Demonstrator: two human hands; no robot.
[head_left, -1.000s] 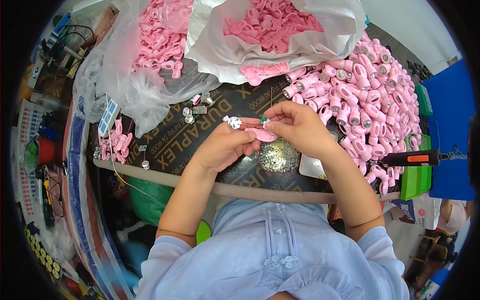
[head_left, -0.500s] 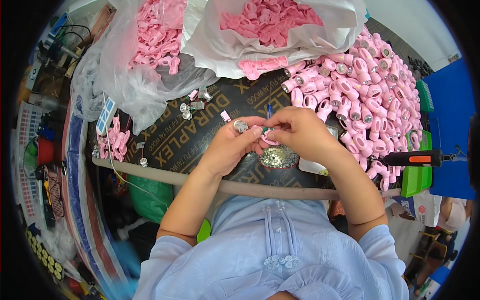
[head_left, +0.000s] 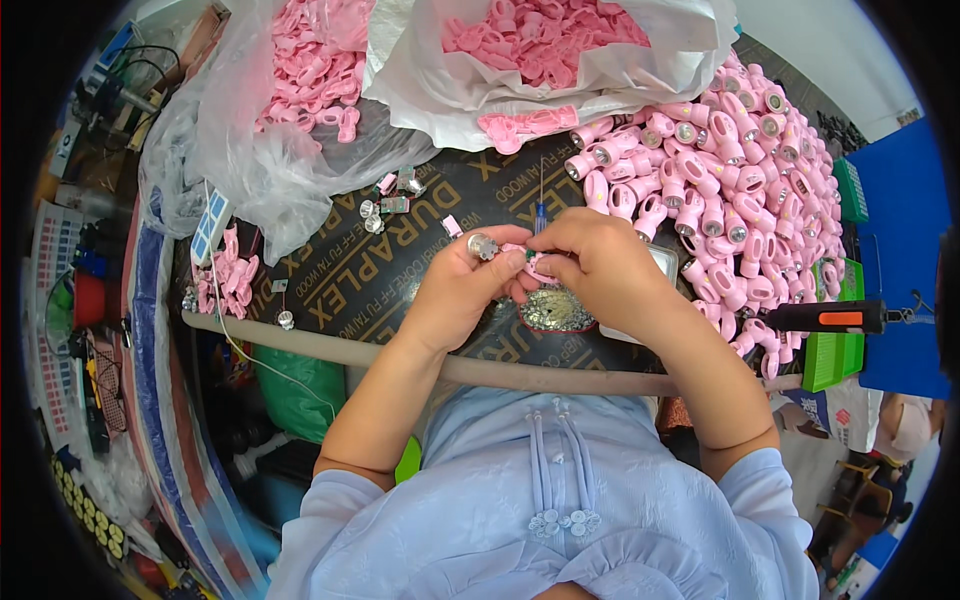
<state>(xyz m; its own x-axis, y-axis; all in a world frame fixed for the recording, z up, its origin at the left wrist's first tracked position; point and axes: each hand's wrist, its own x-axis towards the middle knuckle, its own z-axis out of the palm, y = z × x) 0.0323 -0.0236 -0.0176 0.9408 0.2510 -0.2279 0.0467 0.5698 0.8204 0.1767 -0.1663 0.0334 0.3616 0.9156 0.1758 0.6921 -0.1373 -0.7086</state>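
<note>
My left hand (head_left: 462, 285) is closed around a small pink plastic flashlight shell (head_left: 543, 275), most of it hidden by fingers. A silver reflector (head_left: 483, 246) sticks out by the left thumb and index finger. Closed in a pinch, my right hand (head_left: 600, 262) works at the same shell, where a bit of green circuit board (head_left: 530, 256) shows between the fingertips. Just beyond the hands lies a screwdriver (head_left: 540, 215) with a blue handle. Below them is a dish of tiny silver screws (head_left: 557, 312). A white tray (head_left: 664, 262) is partly covered by my right forearm.
Finished-looking pink flashlights (head_left: 735, 190) heap up at the right. Pink shells fill a white sack (head_left: 410, 100) and a clear plastic bag (head_left: 225, 130) at the back. Loose reflectors with boards (head_left: 373, 216) lie left of centre. An orange-and-black electric screwdriver (head_left: 830, 316) hangs by a green basket (head_left: 835, 345).
Both hands keep hold of the pink shell at nearly the same spot. My right hand has shifted slightly up and to the left.
</note>
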